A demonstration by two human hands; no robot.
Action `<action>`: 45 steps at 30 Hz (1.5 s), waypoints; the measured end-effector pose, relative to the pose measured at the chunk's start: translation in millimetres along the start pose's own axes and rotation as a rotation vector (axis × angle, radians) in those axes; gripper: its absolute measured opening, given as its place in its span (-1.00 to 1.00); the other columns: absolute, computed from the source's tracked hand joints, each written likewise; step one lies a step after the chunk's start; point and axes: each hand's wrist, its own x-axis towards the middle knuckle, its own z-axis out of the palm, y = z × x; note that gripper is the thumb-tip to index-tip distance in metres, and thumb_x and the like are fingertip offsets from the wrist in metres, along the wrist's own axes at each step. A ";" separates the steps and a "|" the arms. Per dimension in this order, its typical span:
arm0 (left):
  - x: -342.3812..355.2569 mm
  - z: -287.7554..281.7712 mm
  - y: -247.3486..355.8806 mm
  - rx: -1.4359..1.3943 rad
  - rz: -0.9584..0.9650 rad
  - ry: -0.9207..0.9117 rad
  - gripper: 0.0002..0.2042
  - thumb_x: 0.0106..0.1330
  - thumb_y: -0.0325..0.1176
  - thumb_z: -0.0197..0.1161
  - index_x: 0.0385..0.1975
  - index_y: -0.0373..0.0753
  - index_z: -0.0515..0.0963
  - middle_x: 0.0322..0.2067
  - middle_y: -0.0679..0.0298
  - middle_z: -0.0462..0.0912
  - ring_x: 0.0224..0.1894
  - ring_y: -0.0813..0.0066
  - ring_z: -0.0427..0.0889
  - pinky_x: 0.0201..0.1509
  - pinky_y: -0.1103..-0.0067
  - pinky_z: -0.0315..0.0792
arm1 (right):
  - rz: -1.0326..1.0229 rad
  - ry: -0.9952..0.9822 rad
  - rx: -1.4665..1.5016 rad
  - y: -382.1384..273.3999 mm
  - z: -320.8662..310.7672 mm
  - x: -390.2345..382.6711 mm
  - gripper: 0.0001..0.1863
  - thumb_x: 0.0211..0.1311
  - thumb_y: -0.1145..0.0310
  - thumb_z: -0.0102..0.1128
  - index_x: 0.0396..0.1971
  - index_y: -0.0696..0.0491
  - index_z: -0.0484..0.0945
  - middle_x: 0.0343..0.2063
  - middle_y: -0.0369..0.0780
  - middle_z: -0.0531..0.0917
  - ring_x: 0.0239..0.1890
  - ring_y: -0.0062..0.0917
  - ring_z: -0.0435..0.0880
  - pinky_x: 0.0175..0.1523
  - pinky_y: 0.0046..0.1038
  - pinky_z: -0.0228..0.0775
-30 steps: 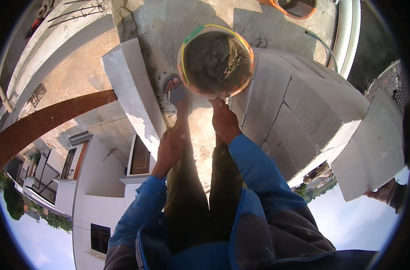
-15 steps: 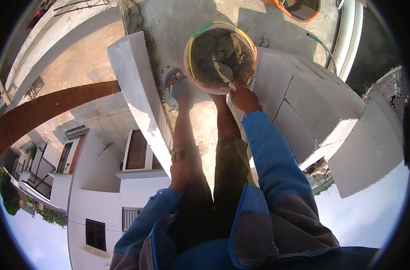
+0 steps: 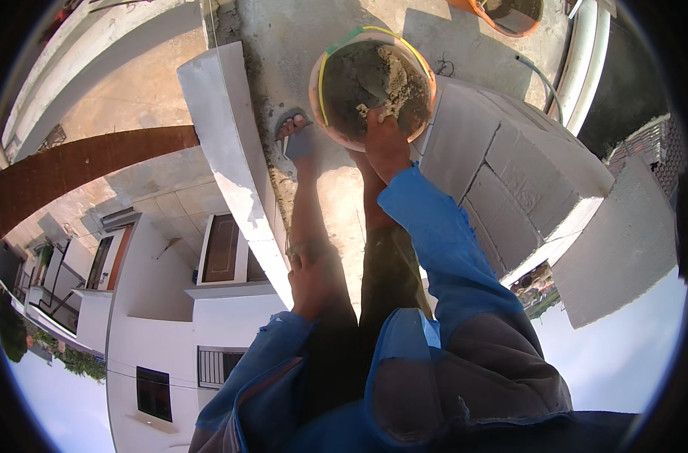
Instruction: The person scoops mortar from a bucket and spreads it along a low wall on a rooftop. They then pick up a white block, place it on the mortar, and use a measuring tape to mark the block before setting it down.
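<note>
An orange bucket (image 3: 314,94) with a green and yellow rim holds wet grey mortar (image 3: 351,72), with a paler, crumbly streak on its right side. My right hand (image 3: 388,147) reaches over the near rim, closed round a trowel handle. The trowel's blade is down in the mortar and can hardly be made out; my hand covers the handle. On my left leg, near the knee, rests my left hand (image 3: 308,283), its fingers laid over the dark trousers and holding nothing.
Pale block walls stand close on the left (image 3: 227,143) and right (image 3: 502,166). A second orange bucket (image 3: 514,32) is at the far right, near white pipes (image 3: 589,68). My sandalled left foot (image 3: 292,132) is beside the mortar bucket. A rusty brown beam (image 3: 87,170) curves in from the left.
My right hand has moved left and slightly up over the bucket, turning the trowel; its blade, plainly visible before, is now mostly hidden in the mortar. My left hand stays on the leg.
</note>
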 end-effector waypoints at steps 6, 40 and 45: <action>-0.3 -14.9 13.6 0.027 -0.058 -0.046 -0.44 0.20 -0.02 0.46 0.22 -0.05 0.67 0.51 -0.15 0.21 0.49 -0.31 0.27 0.38 -0.07 0.43 | -0.014 -0.142 -0.042 46.7 -54.5 -17.3 -0.52 0.46 0.38 0.12 0.32 0.08 0.33 0.00 0.15 0.64 -0.09 0.04 0.81 -0.15 -0.09 0.73; 8.0 16.9 8.8 0.008 -0.049 -0.024 -0.44 0.17 0.00 0.47 0.20 0.03 0.68 0.56 -0.15 0.16 0.49 -0.49 0.24 0.35 -0.14 0.43 | 0.244 -0.183 0.254 70.0 -23.9 -54.1 -0.50 0.63 0.10 -0.05 0.38 0.01 0.25 -0.01 0.26 0.70 0.06 0.24 0.68 0.16 0.18 0.49; 7.4 13.1 13.5 0.020 -0.053 -0.014 -0.44 0.17 0.02 0.46 0.20 0.02 0.68 0.57 -0.12 0.15 0.50 -0.46 0.23 0.35 -0.15 0.42 | 0.211 0.064 0.294 65.2 -30.9 32.0 -0.53 0.57 0.19 0.05 0.28 0.16 0.30 -0.14 0.26 0.73 -0.03 0.22 0.75 0.02 0.16 0.57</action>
